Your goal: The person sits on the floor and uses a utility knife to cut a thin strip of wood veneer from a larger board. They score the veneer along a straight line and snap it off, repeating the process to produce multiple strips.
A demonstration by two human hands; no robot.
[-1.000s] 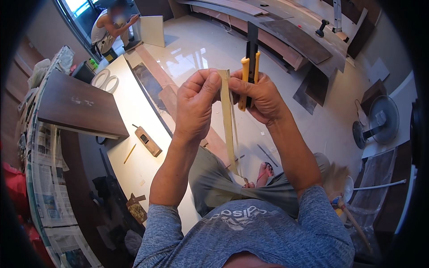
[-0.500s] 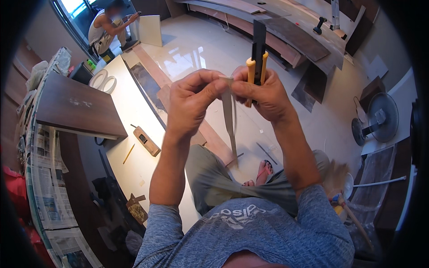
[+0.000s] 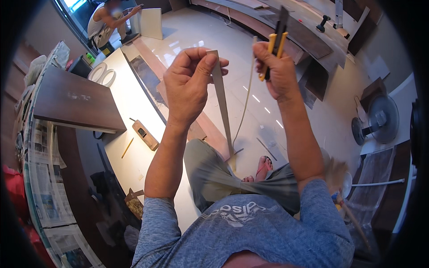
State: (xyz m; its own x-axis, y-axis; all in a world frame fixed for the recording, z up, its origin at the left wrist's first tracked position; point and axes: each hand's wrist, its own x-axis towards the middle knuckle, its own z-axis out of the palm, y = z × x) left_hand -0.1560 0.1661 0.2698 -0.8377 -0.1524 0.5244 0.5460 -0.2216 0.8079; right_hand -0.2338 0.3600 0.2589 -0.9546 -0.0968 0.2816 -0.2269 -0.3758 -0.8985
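My left hand (image 3: 190,85), raised in front of me, pinches the top of a long grey-brown edging strip (image 3: 221,100) between thumb and fingers. The strip hangs down toward the floor. My right hand (image 3: 278,71) is closed on a yellow-and-black utility knife (image 3: 279,33) that points upward. The same hand pinches the end of a thin pale strip (image 3: 244,111). This pale strip curves down and meets the edging strip near its lower part, so the two form a narrow V.
At left a pale board (image 3: 129,165) carries a wooden hand plane (image 3: 145,135), a pencil (image 3: 127,148) and tape rolls (image 3: 106,77). A dark panel (image 3: 76,100) lies beyond. A fan (image 3: 383,118) stands at right. A co-worker (image 3: 109,24) crouches at the far left beside a white panel (image 3: 151,23).
My hands have moved apart, the right going right and up with the knife. The thin pale strip now spreads away from the edging strip, which my left hand keeps pinched.
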